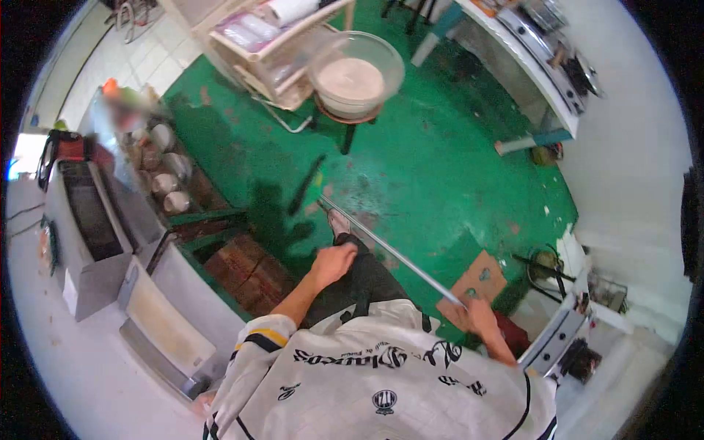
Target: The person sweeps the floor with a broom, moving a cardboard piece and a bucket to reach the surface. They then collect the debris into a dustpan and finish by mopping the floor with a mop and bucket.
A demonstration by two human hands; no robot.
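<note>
A long silver metal pole slants across the head view, from near my shoe to my right side. My right hand is closed around its near end. The far end of the pole comes down by my shoe, and I cannot make out what is fixed to it. My left hand hangs over my dark trouser leg, away from the pole. Its fingers are curled in, and I see nothing in them.
A clear basin with pale contents stands on a stool ahead. Left are a shelf with bowls, a microwave and a counter. Cardboard lies on the green floor at right, near a stove.
</note>
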